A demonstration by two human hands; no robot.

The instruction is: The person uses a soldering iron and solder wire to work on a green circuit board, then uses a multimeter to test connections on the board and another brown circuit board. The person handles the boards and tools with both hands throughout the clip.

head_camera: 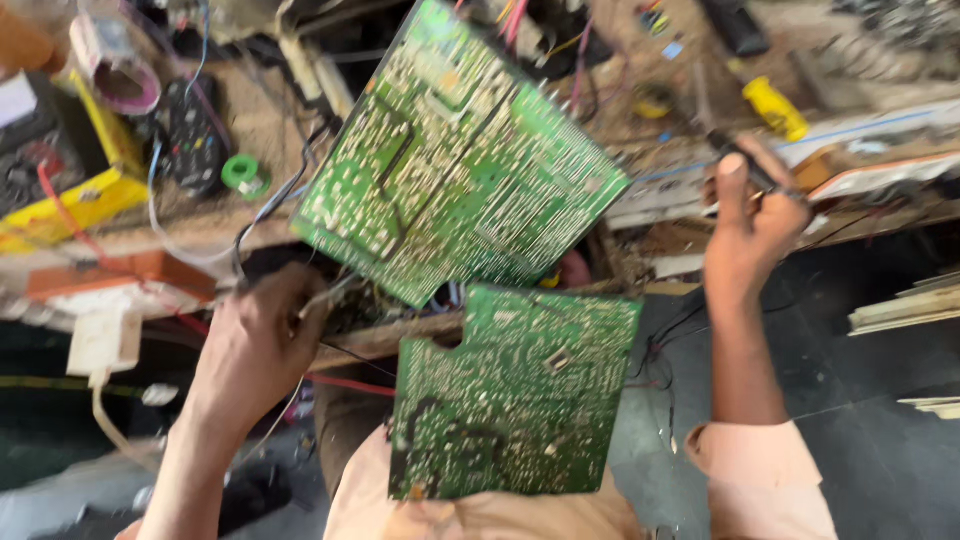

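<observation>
Cluttered tabletop (270, 120) behind: upper green circuit board (460, 150) tilts above a second board (515, 395). Left hand (260, 340) pinches thin wire at its lower-left corner; right hand (750, 225), right of it, grips a dark tool (745, 160). Yellow box (95, 190) far left.

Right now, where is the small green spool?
In the head view, the small green spool lies on the cluttered bench at upper left, beside the black remote, left of the upper circuit board.

- A yellow box (85, 190) lies at the left edge of the cluttered surface (260, 130), long, flat and open-sided, with a dark device inside it.
- A small blue label (672, 49) sits near the top, right of centre, square; its print is too blurred to tell.
</observation>
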